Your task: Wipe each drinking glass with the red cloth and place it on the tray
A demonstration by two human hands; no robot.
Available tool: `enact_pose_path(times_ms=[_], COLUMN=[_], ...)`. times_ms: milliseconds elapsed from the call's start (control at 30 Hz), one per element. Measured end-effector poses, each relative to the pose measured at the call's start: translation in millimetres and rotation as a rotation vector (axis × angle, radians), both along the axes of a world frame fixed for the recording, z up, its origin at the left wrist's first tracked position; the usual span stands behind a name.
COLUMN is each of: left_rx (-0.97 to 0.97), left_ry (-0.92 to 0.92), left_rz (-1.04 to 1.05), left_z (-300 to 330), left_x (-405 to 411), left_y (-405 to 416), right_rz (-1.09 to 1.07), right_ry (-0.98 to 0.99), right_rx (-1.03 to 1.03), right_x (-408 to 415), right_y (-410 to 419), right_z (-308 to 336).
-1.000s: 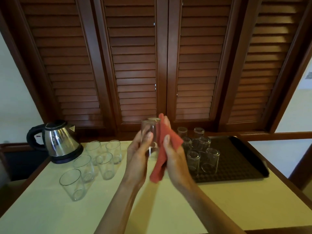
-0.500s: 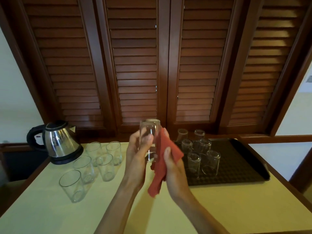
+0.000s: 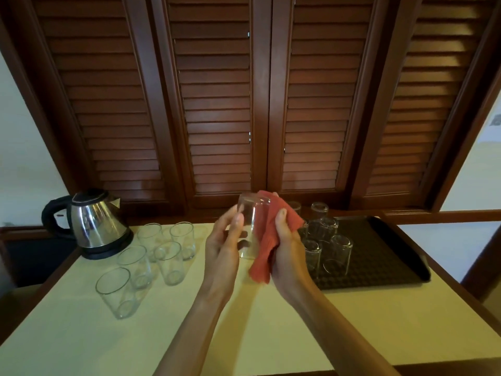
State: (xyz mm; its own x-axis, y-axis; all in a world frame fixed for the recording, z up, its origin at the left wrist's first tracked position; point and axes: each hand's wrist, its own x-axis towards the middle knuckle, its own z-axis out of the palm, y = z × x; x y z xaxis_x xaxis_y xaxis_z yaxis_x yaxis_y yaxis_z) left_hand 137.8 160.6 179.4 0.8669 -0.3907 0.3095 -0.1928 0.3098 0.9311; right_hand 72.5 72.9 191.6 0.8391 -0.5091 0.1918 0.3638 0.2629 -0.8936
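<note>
We've got the left hand (image 3: 225, 245) curled round the glass (image 3: 252, 226), thumb on its near side, holding it upside down above the middle of the counter (image 3: 244, 335). The right hand (image 3: 287, 248) grips the red cloth (image 3: 267, 240) and presses it against the glass's right side, thumb on top of the fabric, a loose corner hanging below.

Just right of the hands sits the dark tray (image 3: 379, 253), its near edge close to the right wrist. Wiped glasses (image 3: 336, 253) stand upturned on its left half, clustered toward the far left corner; the tray's right half is bare mat, up to the raised rim at the right end.

To the left, five upright glasses (image 3: 119, 291) wait in a loose group, the nearest one well apart from the left forearm. Behind them, at the far left corner, stands the steel kettle (image 3: 95, 223). The near stretch of counter shows open surface on both sides of the arms. Louvred wooden shutters (image 3: 217, 104) close off the far edge.
</note>
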Motion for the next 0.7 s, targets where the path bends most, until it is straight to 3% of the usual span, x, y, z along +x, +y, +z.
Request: enact_pose_path(times_ms=[100,267,400,600,700], left_rx=[-0.106,0.013,-0.106,-0.007,0.011], left_ry=[0.073,-0.013,0.023,-0.067,-0.103], left_rz=[0.085,-0.064,-0.032,-0.025,0.023], left_z=[8,6,18,1,-4], left_x=[8,-16,-6,-8,-11], left_y=[-2,0,2,8,6], right_rz=[-0.037,-0.076,-0.042,-0.03,-0.061], right_ry=[0.05,0.022,-0.01,0.032,0.025], right_rx=[-0.126,-0.114,-0.217,0.033,-0.009], right_x=[-5,-2,-5,-3,3], right_y=[19,11,22,10,2], right_z=[-22,-5,-19,2,6])
